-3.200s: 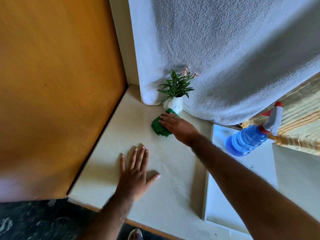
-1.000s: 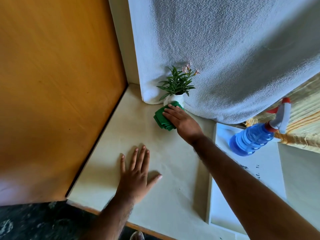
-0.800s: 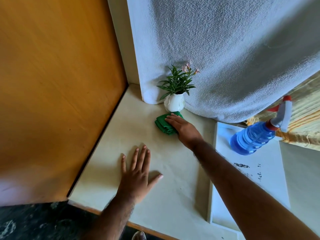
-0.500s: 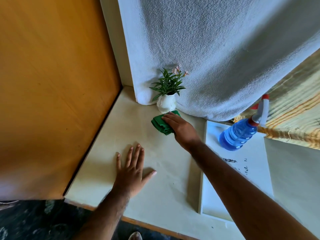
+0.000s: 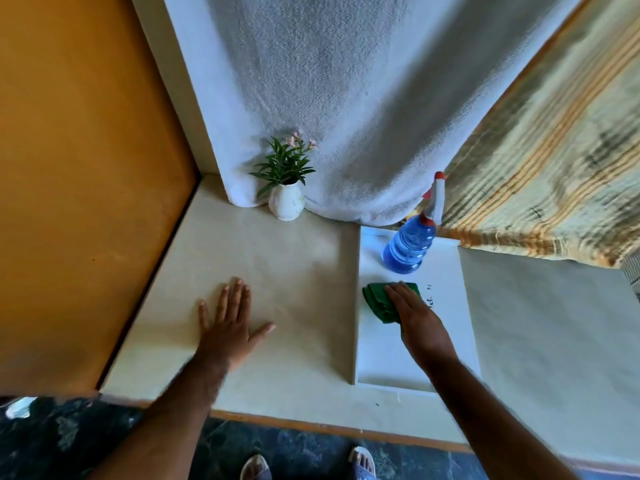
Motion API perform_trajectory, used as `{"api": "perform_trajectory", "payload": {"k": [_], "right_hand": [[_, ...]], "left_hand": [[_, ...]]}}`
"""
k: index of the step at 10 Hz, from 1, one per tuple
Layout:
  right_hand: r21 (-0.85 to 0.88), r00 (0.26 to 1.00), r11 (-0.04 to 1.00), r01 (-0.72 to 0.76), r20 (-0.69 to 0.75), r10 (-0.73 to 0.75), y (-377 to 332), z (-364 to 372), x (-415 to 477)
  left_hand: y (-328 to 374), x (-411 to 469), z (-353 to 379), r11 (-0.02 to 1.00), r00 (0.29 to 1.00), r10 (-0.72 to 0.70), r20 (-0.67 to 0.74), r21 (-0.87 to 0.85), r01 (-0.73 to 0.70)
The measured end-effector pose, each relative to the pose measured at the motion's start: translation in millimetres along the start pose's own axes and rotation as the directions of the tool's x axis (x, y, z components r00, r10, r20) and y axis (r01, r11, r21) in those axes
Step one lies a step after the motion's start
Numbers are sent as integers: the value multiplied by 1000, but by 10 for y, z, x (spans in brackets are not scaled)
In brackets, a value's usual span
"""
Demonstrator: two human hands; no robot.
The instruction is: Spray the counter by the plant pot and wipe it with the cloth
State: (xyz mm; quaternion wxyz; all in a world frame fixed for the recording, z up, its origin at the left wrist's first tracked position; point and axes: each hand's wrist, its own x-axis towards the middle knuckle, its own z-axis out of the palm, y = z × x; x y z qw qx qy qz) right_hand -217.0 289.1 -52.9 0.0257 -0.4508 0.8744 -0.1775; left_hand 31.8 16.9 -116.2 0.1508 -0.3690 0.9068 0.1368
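Fingers (image 5: 398,295) of the right hand (image 5: 420,327) lie straight on the folded green cloth (image 5: 375,301), pressing it onto the white rectangular tray (image 5: 381,358). The white plant pot (image 5: 286,206) stands well apart, back-left; the flat left hand (image 5: 228,327) on the beige tabletop (image 5: 294,271) is nearer.

Left hand (image 5: 228,327) lay flat on counter (image 5: 277,265), fingers spread. Right hand (image 5: 419,323) pressed green cloth (image 5: 377,299) onto white tray (image 5: 450,271). Spray bottle (image 5: 408,247) at cloth's 1 o'clock, near; plant pot (image 5: 286,204) between 10 and 11 o'clock, well apart.
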Motion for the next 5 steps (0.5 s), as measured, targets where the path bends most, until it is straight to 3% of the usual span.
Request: {"api": "perform_trajectory", "payload": {"k": [3, 5], "right_hand": [[-205, 977, 978, 36, 211, 8, 166, 243, -325], [-221, 954, 974, 45, 300, 24, -3, 0, -261]], "left_hand": [[2, 9, -20, 1000, 999, -14, 37, 10, 13], [106, -59, -219, 1000, 998, -1, 64, 7, 1]]}}
